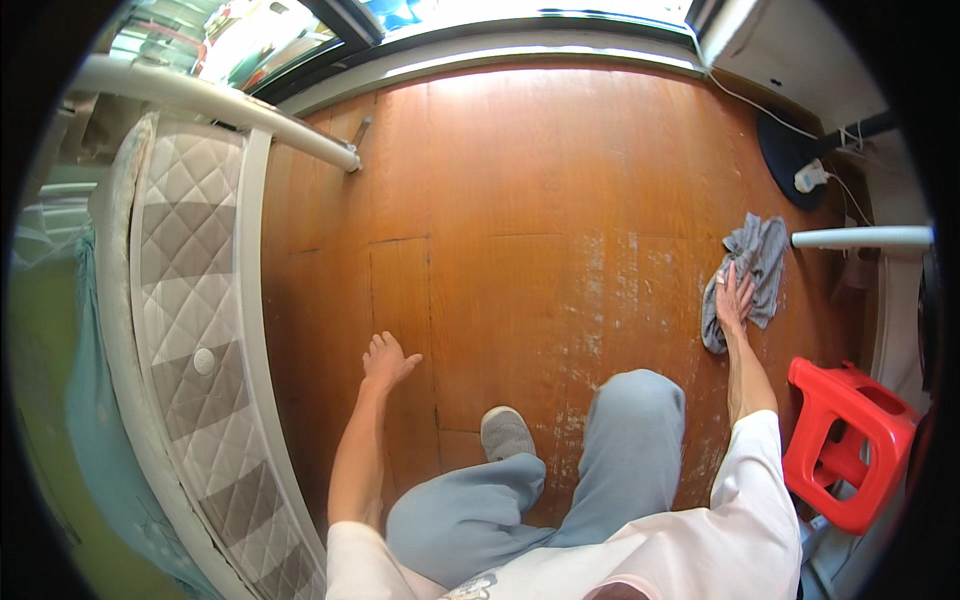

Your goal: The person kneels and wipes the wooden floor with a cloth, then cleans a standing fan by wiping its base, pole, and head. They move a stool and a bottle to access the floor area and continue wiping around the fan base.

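My right hand (733, 300) lies on a crumpled grey cloth (763, 262) on the wood-look floor (495, 180), its fingers spread over the fabric. The cloth sits beside the lower end of a light-coloured pole (862, 238). Off to the left, my left hand (388, 360) is empty with its fingers apart. It is above or on the floor; which of the two I cannot tell. Pale worn patches (596, 292) mark the floor between my hands.
A quilted mattress (187, 240) on a pale bed frame (251, 225) lines the left side. At right are a red plastic stool (851, 442), a round dark base (784, 169) and a white cable (757, 105). A door or window track (525, 56) crosses the far edge.
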